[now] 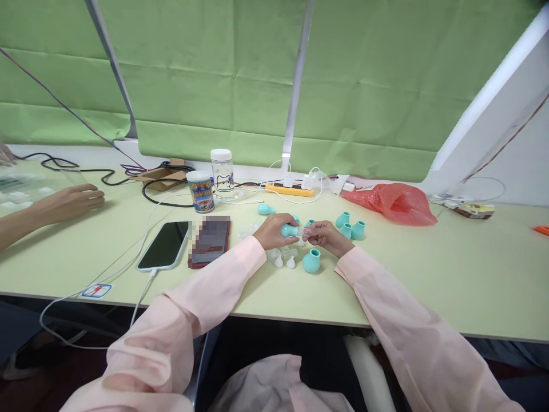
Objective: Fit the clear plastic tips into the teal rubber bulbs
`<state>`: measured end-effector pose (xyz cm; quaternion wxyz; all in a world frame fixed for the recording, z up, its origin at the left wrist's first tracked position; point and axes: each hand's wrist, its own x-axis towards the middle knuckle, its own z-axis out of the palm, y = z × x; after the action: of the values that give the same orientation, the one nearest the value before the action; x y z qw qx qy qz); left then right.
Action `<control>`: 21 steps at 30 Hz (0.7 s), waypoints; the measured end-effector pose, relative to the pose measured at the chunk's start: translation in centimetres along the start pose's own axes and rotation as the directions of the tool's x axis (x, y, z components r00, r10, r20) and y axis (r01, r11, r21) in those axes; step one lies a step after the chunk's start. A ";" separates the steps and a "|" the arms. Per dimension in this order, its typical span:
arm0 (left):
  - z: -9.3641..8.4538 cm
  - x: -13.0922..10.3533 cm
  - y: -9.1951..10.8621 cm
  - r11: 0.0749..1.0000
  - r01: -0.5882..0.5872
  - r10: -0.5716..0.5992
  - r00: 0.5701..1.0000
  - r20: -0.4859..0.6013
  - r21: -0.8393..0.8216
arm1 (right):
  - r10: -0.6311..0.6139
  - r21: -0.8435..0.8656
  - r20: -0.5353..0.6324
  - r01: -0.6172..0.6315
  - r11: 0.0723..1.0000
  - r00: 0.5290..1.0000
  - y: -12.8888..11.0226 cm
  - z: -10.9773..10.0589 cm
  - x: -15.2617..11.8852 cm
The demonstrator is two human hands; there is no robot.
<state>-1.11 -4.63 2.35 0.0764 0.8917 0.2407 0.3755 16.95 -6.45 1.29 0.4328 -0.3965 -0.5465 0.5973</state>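
Clock centred on the held teal bulb [289, 230], above the worktop [429, 274], 12 pointing away from the body. Left hand [273, 231]: grip clamped round the bulb, mouth toward 3. Right hand [328, 236]: grip pinched on a small clear piece [301, 232] at that mouth; how far seated, cannot tell. By judgement: steady the bulb without squashing it, pinch close to the joint, keep both parts in line, avoid tilting. Teal bulbs [311, 261]: eight visible; one held, one lying at 10, two part hidden between 12 and 2, three grouped at 3, one at 5. Loose clear pieces [293, 252] at 6 and 9: overlapping, not countable. Small white pieces [278, 261] at 6: two plain, perhaps another near 5. Phones [164, 246]: two, at 9. Printed tub [201, 193]: one, at 10. Yellow power strip [278, 187]: one, at 12.
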 end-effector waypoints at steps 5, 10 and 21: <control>0.1 -0.1 0.1 0.999 -0.051 0.051 0.999 0.003 0.018 | 0.028 0.021 0.013 -0.028 0.999 1.000 0.1 -0.2 0.1; 0.1 -0.2 0.1 0.998 -0.058 0.058 0.998 0.033 0.005 | 0.072 0.006 0.030 -0.073 0.997 0.997 -0.1 -0.2 0.1; 0.7 -0.3 0.2 0.999 -0.050 0.049 0.996 -0.070 -0.006 | 0.036 0.018 0.000 -0.036 0.999 0.999 -0.1 0.1 0.2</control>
<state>-0.74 -4.88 1.71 0.0620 0.8835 0.2196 0.4091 16.81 -6.34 1.37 0.4257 -0.4025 -0.5338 0.6098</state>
